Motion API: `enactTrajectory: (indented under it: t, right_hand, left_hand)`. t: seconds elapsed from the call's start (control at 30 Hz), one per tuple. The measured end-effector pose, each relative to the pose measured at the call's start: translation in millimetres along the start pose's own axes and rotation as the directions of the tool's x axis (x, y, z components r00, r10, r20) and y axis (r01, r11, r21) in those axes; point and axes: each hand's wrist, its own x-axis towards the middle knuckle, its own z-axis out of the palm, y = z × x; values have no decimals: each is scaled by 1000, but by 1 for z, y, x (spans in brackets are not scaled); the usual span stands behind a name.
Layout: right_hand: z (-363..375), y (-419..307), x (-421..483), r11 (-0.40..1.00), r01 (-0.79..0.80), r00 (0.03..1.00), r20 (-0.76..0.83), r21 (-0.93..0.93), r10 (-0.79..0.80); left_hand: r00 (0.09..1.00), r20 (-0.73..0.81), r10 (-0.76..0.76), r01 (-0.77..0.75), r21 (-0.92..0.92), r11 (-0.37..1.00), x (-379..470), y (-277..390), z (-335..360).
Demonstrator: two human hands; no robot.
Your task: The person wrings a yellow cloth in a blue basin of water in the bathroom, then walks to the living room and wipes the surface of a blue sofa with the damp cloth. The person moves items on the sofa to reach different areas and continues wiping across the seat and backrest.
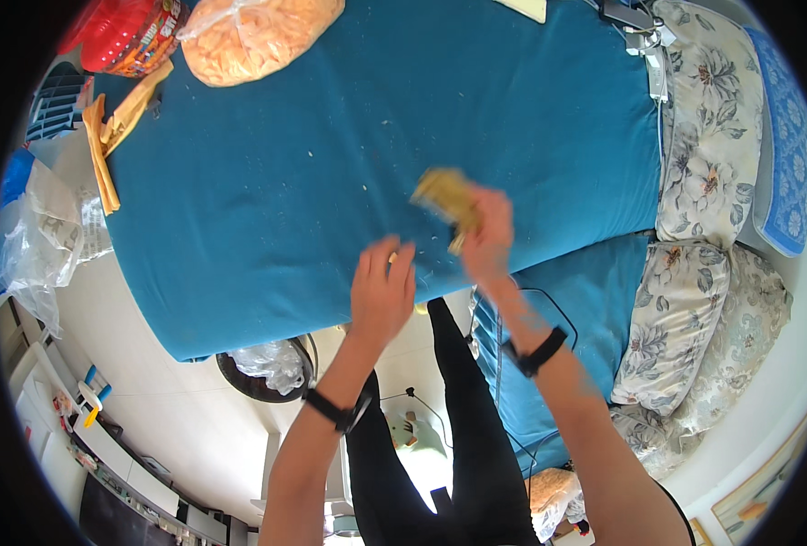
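My right hand (489, 235) is closed around a crumpled yellow-brown cloth (448, 198), blurred by motion, above the teal fabric cover (260, 205). Small pale crumbs lie scattered over that cover. Near its front edge, my left hand (383, 283) is held with the fingers partly curled; a small pale orange bit (392, 257) shows at its fingertips, and whether they grip it I cannot tell. Each wrist wears a black band.
A clear bag of pale orange pieces (253, 41) and a red-lidded jar (120, 41) stand at the back left, near folded yellow cloth strips (130, 112). Floral cushions (707, 123) and a power strip (656, 75) line the right. A lined bin (267, 368) stands below the front edge.
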Motion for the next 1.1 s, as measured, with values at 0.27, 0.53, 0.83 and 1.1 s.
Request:
enactTrajectory:
  t: [0.27, 0.53, 0.83, 1.1]
  right_hand:
    - [19, 17, 11, 863, -196, 978, -29, -466, 206]
    - [11, -35, -49, 984, -164, 917, 356, -67, 177]
    - [-38, 66, -42, 774, -564, 822, -288, -287, 492]
    - [84, -84, -105, 892, -435, 860, 238, -121, 452]
  left_hand:
    - [989, 144, 13, -66, 367, 928, 28, -40, 8]
    - [978, 194, -82, 26, 275, 961, 4, -44, -13]
    - [893, 65, -446, 296, 660, 690, 1, -65, -32]
    - [803, 178, -568, 392, 560, 730, 14, -54, -50]
